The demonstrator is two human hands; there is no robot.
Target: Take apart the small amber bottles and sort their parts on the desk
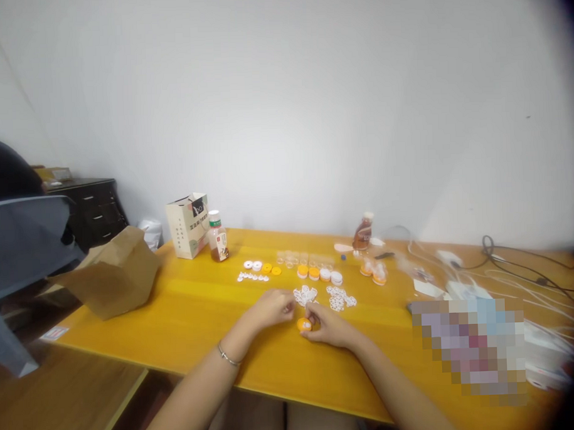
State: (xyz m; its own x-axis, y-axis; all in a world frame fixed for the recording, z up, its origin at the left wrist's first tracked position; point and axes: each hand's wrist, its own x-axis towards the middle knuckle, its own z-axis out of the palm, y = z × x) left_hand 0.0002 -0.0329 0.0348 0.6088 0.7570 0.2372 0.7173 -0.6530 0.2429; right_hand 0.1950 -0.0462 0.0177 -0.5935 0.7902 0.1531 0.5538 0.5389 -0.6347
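My right hand (pixel 329 325) grips a small round orange piece (pixel 302 324) with a white centre, low over the table. Just left of it, my left hand (pixel 275 305) is closed with its fingers curled; anything inside them is hidden. Beyond my hands lie two piles of small white plastic pieces, a left pile (pixel 305 294) and a right pile (pixel 339 298). Behind them stands a row of orange-and-white round pieces (pixel 313 273). Further left are white and orange discs (pixel 267 268), with small white knobs (pixel 253 277) in front. Clear cups (pixel 288 259) stand in a row behind.
A paper gift bag (pixel 186 234) and a drink bottle (pixel 218 239) stand at the back left. A brown paper bag (pixel 124 274) rests on the left end. Another bottle (pixel 362 232), orange-based pieces (pixel 378 277) and tangled cables (pixel 509 263) are to the right.
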